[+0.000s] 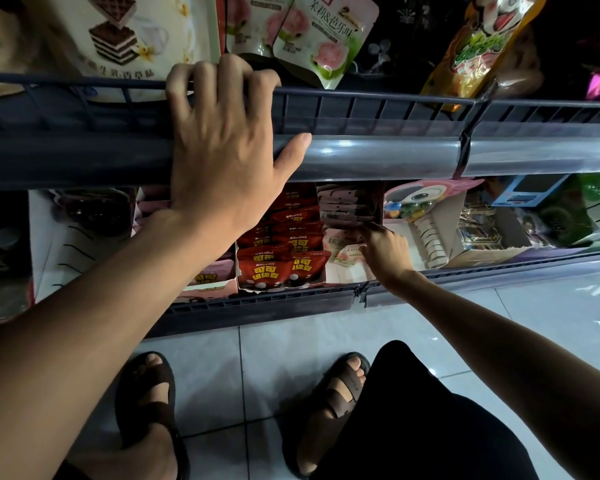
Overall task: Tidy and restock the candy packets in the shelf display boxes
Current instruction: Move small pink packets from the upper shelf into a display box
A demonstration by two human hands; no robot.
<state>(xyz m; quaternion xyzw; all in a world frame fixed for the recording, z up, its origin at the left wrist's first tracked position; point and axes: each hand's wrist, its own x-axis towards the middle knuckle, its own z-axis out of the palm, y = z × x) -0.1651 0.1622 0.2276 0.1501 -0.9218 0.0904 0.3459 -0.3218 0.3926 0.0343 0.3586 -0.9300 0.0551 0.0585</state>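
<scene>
Red packets (284,268) fill a torn cardboard display box (246,287) at the centre of the frame, standing in overlapping rows from the lower shelf's front rail (257,301) back into shadow. Just right of that box, the right hand (385,252) reaches into the neighbouring box (347,273), its fingertips closed around the lower edge of a stack of pale, dark-edged packets (350,206) that leans upright at the back of that compartment. Below and left of the fingers, a white packet with pink fruit print (340,249) lies in the same box, touching the hand's thumb side.

The left hand (222,140) is in the upper middle of the frame, fingers curled over the wire rail of the upper shelf (361,105) and thumb stretched along the clear price strip (378,157); it holds no packet.

Right of the pale stack, a white box holds a pink cartoon-faced card of sweets (420,199). On the upper shelf, at the top of the frame, stand a wafer pack (118,32), pink-and-green fruit pouches (323,39) and an orange bag (478,50).
</scene>
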